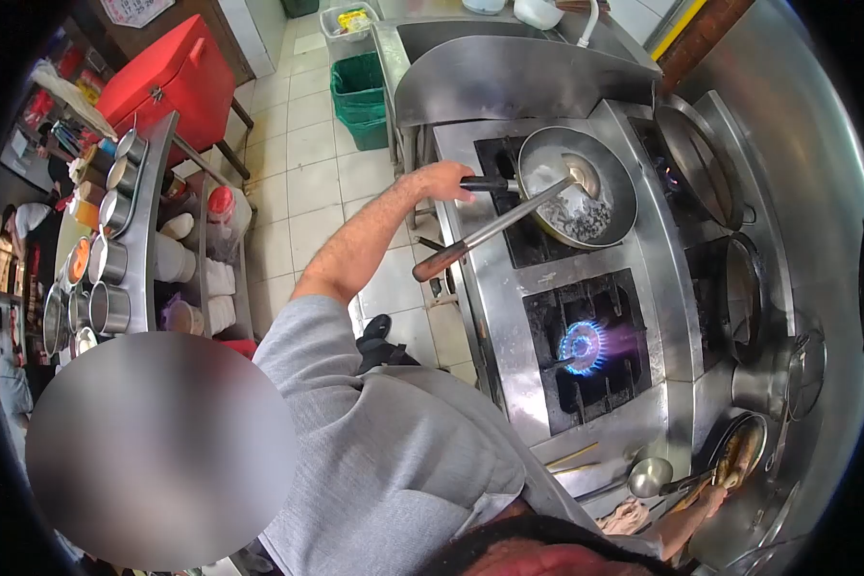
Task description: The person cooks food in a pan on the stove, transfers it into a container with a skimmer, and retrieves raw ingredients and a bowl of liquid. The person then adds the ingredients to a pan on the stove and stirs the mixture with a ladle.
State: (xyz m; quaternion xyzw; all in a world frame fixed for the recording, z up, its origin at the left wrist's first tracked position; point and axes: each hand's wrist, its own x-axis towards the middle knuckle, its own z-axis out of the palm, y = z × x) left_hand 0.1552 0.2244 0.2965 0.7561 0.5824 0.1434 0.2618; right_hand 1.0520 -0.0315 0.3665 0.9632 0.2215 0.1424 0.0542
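Note:
My left hand [446,180] is closed round the dark handle of a wok [627,197] on the back-left burner. White foamy liquid and a dark-flecked clump lie in the wok. A ladle [494,230] with a wooden grip rests across its rim, bowl inside, with no hand on it. At the lower right, my right hand [710,501] is closed beside a small pan [760,437] with browned food in it; what it holds is too small to make out.
A lit burner [582,348] burns blue with no pan on it. More pans [739,298] stand along the right wall, and a metal ladle [650,476] lies near the front. Left are a shelf with metal pots [110,307], a red cooler [168,77] and a green bin [360,101].

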